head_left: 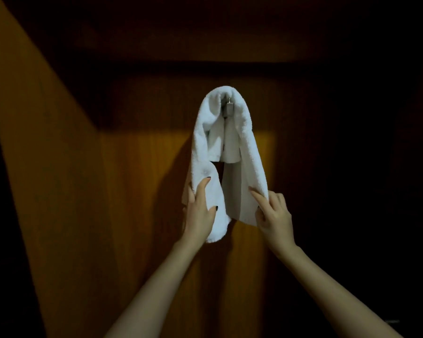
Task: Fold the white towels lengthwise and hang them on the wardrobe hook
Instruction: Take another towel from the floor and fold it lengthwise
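towel position: we see the white towel [250, 152] draped over the wardrobe hook [229, 106], its crown on top of the hook and two tails hanging down the wooden wardrobe panel [137, 179].
key relation: the hook sits straight above and between both grips, so the towel's long axis runs up from each grip, over the hook and down the other side.
tail spread: the tails part downward into an inverted V, the left tail in the left grip and the right tail in the right.
left grip [198, 212]: thumb and fingers closed round the lower left tail, with one finger lying up along the cloth.
right grip [274, 215]: pinching the outer edge of the right tail near its bottom, forefinger stretched along the cloth.
nearer grip: both look about equally far below the hook; we judge neither has the advantage.
towel look: thick white terry, rolled and bulky at the crown, with the left tail bunched and rounder and the right tail flatter.
tail length: the left tail ends a little lower than the right, so the hang looks slightly uneven.
inner cloth [228, 147]: shorter white folds hang under the hook between the tails; we cannot tell whether they belong to this towel or to another.
next move, our guess: let go of both tails, or tug the right one down first to even them.
risk: too hard a pull on one side could drag the crown off the hook.
lighting: dim, so the hook's details are hard to read.
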The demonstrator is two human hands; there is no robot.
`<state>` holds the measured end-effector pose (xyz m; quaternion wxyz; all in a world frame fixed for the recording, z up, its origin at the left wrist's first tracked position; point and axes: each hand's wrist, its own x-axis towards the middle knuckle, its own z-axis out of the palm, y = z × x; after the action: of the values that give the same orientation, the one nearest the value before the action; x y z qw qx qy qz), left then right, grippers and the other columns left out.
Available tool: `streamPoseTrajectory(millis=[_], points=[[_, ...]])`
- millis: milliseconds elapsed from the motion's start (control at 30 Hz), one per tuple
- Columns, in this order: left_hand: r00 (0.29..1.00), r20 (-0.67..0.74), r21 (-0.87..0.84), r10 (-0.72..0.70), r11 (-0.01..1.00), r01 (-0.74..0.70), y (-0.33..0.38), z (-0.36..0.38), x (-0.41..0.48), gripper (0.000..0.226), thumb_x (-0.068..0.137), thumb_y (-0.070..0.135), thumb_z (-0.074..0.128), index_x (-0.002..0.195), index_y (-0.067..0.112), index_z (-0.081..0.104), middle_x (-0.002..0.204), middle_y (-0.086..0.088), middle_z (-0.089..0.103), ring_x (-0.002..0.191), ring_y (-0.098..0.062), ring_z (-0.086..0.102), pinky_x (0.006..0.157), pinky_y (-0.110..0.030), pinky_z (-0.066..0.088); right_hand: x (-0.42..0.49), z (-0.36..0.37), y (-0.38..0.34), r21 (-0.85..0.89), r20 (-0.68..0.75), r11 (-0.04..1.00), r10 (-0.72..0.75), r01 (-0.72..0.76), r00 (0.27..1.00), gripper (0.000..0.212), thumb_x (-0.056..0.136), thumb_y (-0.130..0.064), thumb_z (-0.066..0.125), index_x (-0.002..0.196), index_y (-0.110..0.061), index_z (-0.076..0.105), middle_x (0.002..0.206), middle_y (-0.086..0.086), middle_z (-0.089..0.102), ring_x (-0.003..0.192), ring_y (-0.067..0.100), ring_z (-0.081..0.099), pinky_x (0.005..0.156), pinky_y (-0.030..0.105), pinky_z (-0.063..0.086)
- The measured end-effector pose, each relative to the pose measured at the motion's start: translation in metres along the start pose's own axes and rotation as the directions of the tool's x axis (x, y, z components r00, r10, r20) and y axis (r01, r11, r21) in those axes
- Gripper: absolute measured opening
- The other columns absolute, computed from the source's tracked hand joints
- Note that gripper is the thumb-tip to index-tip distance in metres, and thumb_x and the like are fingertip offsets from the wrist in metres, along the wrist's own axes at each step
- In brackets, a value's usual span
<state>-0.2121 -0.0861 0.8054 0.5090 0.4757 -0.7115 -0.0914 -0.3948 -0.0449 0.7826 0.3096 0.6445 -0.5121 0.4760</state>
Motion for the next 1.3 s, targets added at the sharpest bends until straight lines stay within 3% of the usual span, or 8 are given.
streamPoseTrajectory(millis=[233,367,500,600,700,933,1100,1300], points=[[0.994,0.065,0.045,0.089,0.995,-0.092,-0.007,-0.012,0.021,0.060,0.097,0.020,0.050,0.143,0.049,0.025,0.152,-0.011,0.024,0.129,-0.029,0.044,0.098,-0.034,0.043,0.019,0.014,-0.005,-0.102,0.438,0.993,0.106,-0.067,0.893,0.065,0.091,-0.008,0.053,0.149,-0.029,0.033,0.131,0.000,0.048,0.111,0.021,0.053,0.078,0.033,0.056],[0.986,0.067,-0.009,0.156,0.988,-0.156,0.000,-0.023,0.023,0.056,0.097,0.028,0.050,0.134,0.060,0.024,0.157,-0.008,0.013,0.132,-0.032,0.041,0.099,-0.043,0.047,0.031,0.010,-0.017,-0.071,0.586,0.997,0.040,0.003,0.809,0.045,0.098,-0.024,0.051,0.142,-0.031,0.045,0.113,-0.003,0.053,0.093,0.017,0.059,0.072,0.030,0.054],[0.953,-0.062,-0.025,0.296,0.954,-0.298,0.013,-0.034,0.032,0.053,0.096,0.027,0.055,0.140,0.047,0.034,0.158,-0.002,0.008,0.136,-0.021,0.034,0.101,-0.029,0.042,0.054,-0.015,-0.025,0.081,0.207,0.997,-0.034,0.017,0.978,0.020,0.094,-0.027,0.062,0.111,-0.022,0.069,0.089,-0.004,0.046,0.067,0.015,0.052,0.055,0.027,0.046],[0.894,-0.254,-0.041,0.369,0.920,-0.391,0.036,-0.055,0.069,0.047,0.095,0.016,0.054,0.139,0.031,0.045,0.156,-0.003,0.019,0.136,-0.012,0.028,0.098,-0.011,0.031,0.103,-0.035,-0.027,0.199,-0.079,0.977,-0.060,0.074,0.995,0.030,0.088,-0.011,0.068,0.117,-0.017,0.068,0.109,0.011,0.052,0.093,0.023,0.055,0.070,0.029,0.047],[0.851,-0.295,0.033,0.434,0.895,-0.445,0.063,-0.078,0.103,0.040,0.096,0.016,0.051,0.135,0.022,0.051,0.141,-0.002,0.047,0.123,-0.007,0.045,0.094,-0.013,0.040,0.158,-0.050,-0.037,0.220,-0.058,0.970,-0.092,0.103,0.994,0.041,0.092,-0.015,0.063,0.132,-0.024,0.060,0.130,0.014,0.048,0.116,0.027,0.049,0.088,0.034,0.045],[0.718,-0.176,0.325,0.673,0.729,-0.603,0.072,-0.085,0.120,0.026,0.087,0.001,0.059,0.111,0.012,0.061,0.120,-0.006,0.059,0.094,-0.027,0.064,0.069,-0.037,0.057,0.202,-0.055,-0.033,0.199,-0.040,0.968,-0.147,0.152,0.988,0.023,0.092,-0.020,0.062,0.115,-0.022,0.061,0.121,0.002,0.056,0.094,0.021,0.059,0.067,0.033,0.046],[0.708,-0.230,0.351,0.668,0.735,-0.579,0.075,-0.085,0.130,0.022,0.091,0.000,0.056,0.109,0.007,0.067,0.122,-0.009,0.062,0.101,-0.027,0.064,0.076,-0.033,0.054,0.206,-0.047,-0.022,0.094,-0.048,0.975,-0.197,0.201,0.979,0.029,0.088,-0.002,0.054,0.112,-0.016,0.059,0.109,0.006,0.056,0.084,0.021,0.051,0.057,0.026,0.030],[0.677,-0.307,0.329,0.669,0.742,-0.584,0.089,-0.074,0.139,0.019,0.093,0.000,0.050,0.103,0.005,0.065,0.116,-0.009,0.063,0.096,-0.026,0.064,0.070,-0.030,0.051,0.205,-0.043,-0.008,0.203,-0.139,0.967,-0.127,0.153,0.982,0.033,0.090,0.001,0.053,0.118,-0.013,0.062,0.105,0.008,0.055,0.087,0.023,0.056,0.066,0.043,0.052]])
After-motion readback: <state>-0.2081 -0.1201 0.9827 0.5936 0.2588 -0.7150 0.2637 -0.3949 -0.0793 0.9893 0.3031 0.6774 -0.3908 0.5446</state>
